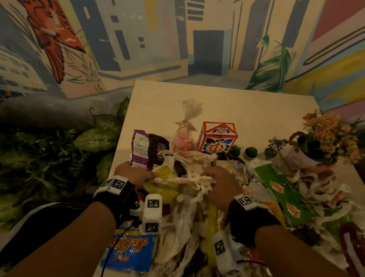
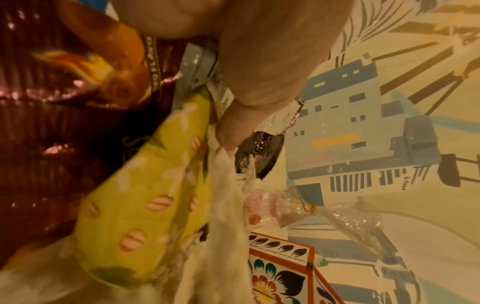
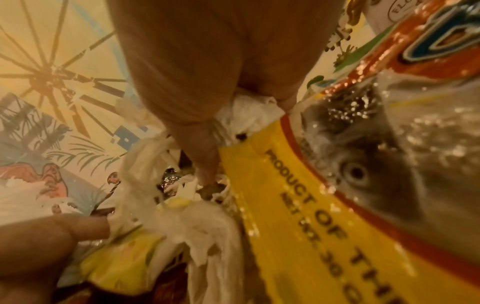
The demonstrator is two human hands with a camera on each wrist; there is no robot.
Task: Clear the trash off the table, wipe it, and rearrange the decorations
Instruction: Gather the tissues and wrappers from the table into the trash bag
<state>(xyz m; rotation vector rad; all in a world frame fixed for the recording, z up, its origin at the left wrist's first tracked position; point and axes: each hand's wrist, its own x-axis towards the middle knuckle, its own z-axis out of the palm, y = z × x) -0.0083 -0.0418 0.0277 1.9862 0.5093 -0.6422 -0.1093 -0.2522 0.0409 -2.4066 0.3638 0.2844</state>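
Note:
A heap of trash covers the near half of the white table: shredded white tissue, a yellow wrapper, a purple snack bag, a blue chip bag and a green packet. My left hand grips the yellow wrapper and tissue at the heap's left. My right hand clutches a wad of tissue in the middle, beside a yellow cat-food bag. The fingertips of both hands are buried in the trash.
Decorations stand behind the heap: an orange floral box, a clear tied candy bag, small green cactus pots and a flower pot. Artificial foliage lies left of the table. A painted mural wall rises behind.

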